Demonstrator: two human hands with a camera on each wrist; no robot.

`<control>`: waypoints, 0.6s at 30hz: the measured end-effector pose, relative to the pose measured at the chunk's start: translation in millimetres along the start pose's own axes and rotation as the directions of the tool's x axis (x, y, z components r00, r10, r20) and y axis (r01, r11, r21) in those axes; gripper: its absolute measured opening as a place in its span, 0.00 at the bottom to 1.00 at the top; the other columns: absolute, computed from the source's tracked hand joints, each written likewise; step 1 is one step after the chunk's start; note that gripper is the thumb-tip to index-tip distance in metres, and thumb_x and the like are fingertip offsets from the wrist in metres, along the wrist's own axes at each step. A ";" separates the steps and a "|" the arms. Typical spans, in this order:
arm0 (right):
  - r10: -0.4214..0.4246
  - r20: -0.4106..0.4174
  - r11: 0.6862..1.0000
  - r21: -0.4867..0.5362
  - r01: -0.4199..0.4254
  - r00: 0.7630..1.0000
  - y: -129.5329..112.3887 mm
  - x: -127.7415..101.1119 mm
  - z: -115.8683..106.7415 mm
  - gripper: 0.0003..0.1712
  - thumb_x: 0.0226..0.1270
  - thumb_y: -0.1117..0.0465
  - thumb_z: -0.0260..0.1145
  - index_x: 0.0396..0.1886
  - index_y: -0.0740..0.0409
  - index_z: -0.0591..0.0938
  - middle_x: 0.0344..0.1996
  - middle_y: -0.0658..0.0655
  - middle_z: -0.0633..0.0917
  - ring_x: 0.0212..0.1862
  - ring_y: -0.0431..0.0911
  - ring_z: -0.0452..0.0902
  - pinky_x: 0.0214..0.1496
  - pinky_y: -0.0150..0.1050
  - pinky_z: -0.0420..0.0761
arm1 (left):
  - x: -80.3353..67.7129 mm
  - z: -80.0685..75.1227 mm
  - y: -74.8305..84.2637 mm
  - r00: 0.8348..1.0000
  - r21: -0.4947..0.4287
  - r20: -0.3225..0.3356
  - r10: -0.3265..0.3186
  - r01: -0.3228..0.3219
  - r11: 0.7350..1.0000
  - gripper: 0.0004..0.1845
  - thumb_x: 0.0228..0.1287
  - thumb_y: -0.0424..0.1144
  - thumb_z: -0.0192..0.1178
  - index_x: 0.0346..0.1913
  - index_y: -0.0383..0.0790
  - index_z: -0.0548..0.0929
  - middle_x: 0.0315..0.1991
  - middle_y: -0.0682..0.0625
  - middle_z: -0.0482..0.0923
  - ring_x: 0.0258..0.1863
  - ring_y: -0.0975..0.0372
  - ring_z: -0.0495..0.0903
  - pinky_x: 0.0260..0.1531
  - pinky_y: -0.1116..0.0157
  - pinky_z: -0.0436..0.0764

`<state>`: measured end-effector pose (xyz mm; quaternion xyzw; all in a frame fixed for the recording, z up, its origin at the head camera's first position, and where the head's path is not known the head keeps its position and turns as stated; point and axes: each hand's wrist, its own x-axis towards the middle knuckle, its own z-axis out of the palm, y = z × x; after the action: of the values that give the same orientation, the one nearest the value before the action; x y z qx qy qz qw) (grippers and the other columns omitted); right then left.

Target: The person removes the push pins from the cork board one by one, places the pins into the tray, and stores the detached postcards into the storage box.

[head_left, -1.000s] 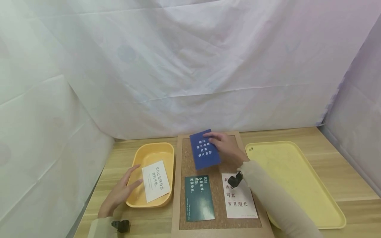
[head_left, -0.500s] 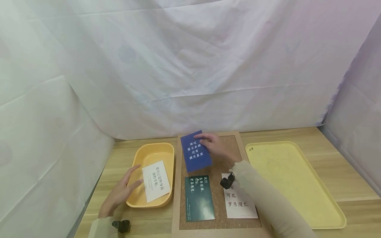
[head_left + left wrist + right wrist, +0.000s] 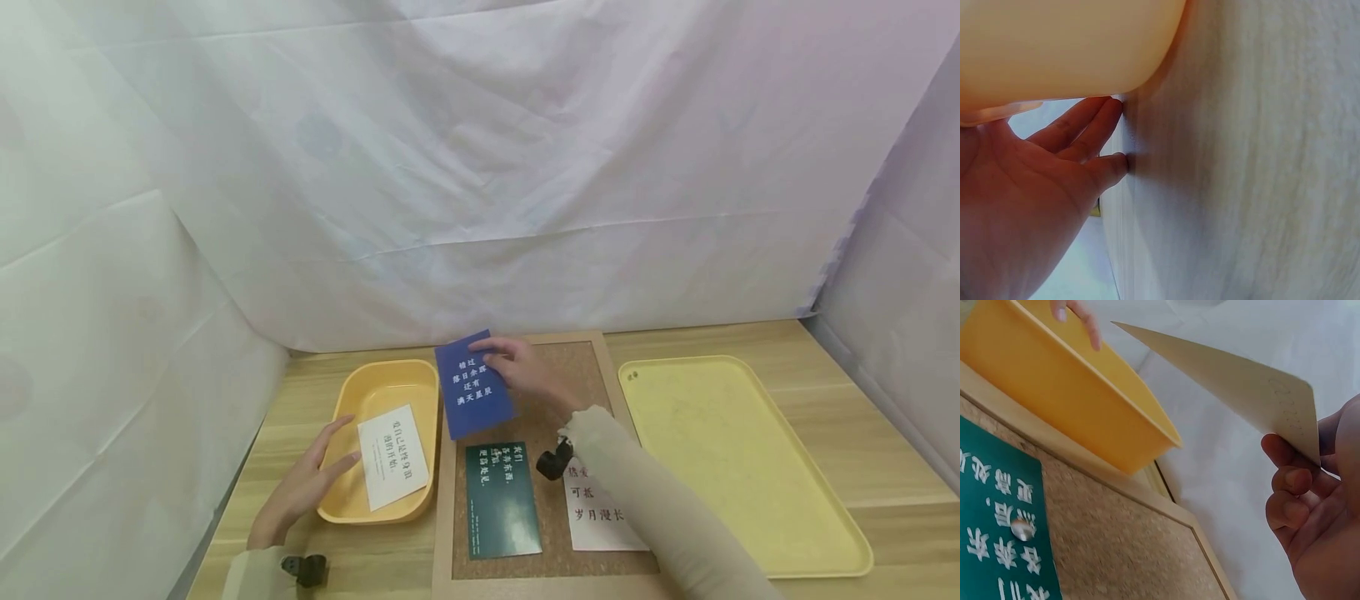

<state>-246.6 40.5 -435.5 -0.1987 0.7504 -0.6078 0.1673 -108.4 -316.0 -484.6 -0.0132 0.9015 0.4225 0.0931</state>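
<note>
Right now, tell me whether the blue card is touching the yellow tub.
Apart: the right wrist view shows white cloth between the blue card and the yellow tub.

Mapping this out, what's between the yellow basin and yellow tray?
Head view: a framed corkboard bearing a green postcard and a white postcard; above, the right hand holds a blue postcard.
</note>
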 end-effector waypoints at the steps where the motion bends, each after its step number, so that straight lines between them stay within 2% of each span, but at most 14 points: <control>1: 0.000 -0.005 1.000 -0.008 0.000 1.000 -0.7 0.4 2.6 0.18 0.77 0.64 0.52 0.61 0.54 0.80 0.51 0.61 0.82 0.39 0.48 0.85 0.40 0.42 0.87 | 0.0 0.0 -0.1 1.000 -0.001 0.000 0.002 -0.002 1.000 0.35 0.73 0.50 0.55 0.77 0.51 0.55 0.79 0.37 0.46 0.76 0.35 0.43 0.66 0.28 0.48; 6: -0.018 -0.016 0.998 -0.055 0.017 1.000 -4.3 2.9 14.7 0.18 0.76 0.65 0.53 0.60 0.53 0.81 0.56 0.59 0.79 0.41 0.48 0.84 0.40 0.41 0.87 | 0.6 1.2 -3.0 1.000 -0.009 0.000 0.015 -0.015 1.000 0.36 0.73 0.50 0.56 0.77 0.50 0.55 0.79 0.37 0.46 0.76 0.35 0.43 0.66 0.28 0.48; 10: -0.006 -0.009 0.997 -0.077 0.005 1.000 -5.8 4.9 21.4 0.18 0.77 0.62 0.54 0.60 0.48 0.82 0.58 0.56 0.78 0.44 0.46 0.84 0.42 0.40 0.86 | 0.3 1.5 -3.4 1.000 -0.014 -0.005 0.016 -0.017 1.000 0.36 0.73 0.51 0.56 0.77 0.50 0.55 0.79 0.37 0.46 0.76 0.36 0.43 0.66 0.29 0.48; 18: -0.006 0.027 0.995 -0.095 0.008 1.000 -9.4 7.9 29.9 0.18 0.76 0.61 0.54 0.60 0.46 0.81 0.53 0.54 0.80 0.41 0.46 0.85 0.42 0.41 0.86 | -0.4 0.1 -0.7 1.000 -0.013 -0.004 0.007 -0.007 1.000 0.36 0.73 0.51 0.55 0.77 0.49 0.54 0.79 0.37 0.46 0.76 0.36 0.43 0.66 0.29 0.47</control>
<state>-237.8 9.6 -432.5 -0.2173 0.7755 -0.5692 0.1656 -107.9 -316.4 -485.1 -0.0114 0.8989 0.4288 0.0897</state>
